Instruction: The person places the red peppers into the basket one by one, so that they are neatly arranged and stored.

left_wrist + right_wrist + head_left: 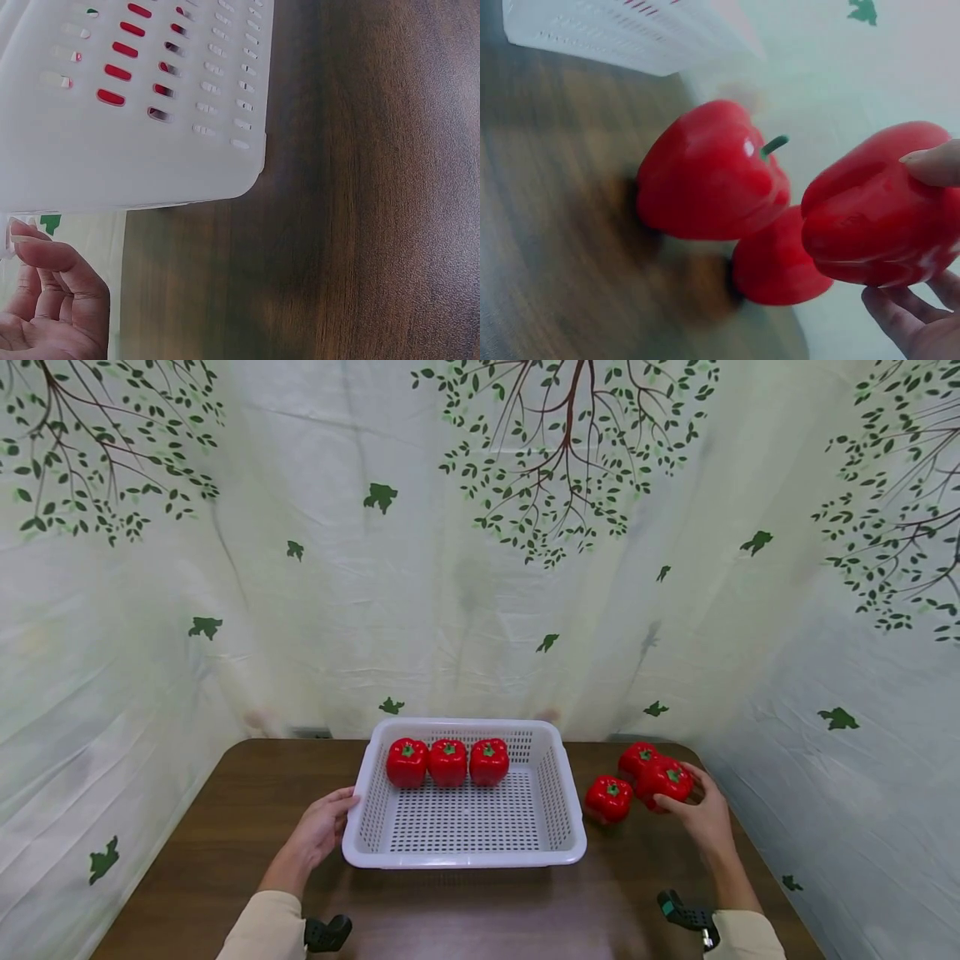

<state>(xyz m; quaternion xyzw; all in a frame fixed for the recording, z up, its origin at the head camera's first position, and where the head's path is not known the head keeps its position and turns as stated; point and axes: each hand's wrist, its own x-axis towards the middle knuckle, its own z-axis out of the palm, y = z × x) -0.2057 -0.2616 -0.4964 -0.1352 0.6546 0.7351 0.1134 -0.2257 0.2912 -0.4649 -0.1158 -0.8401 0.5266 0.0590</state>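
Observation:
A white slatted plastic basket (465,861) stands on the table, with three red bell peppers (447,765) in a row along its back. At the basket's left rim, my left hand (318,831) pinches the edge between thumb and fingers; the left wrist view shows the basket wall (112,169) beside that hand (64,292). To the right of the basket, my right hand (708,818) grips a red bell pepper (666,779) from its sides. In the right wrist view this pepper (877,206) hangs above the wood. Two more red bell peppers, one nearer (608,799) and one farther (637,758), are close by.
The brown wooden table (465,914) reaches back to a pale curtain (465,643) printed with branches and leaves. More curtain (847,777) hangs along the table's right side. Black wrist devices (327,933) sit at both sleeves.

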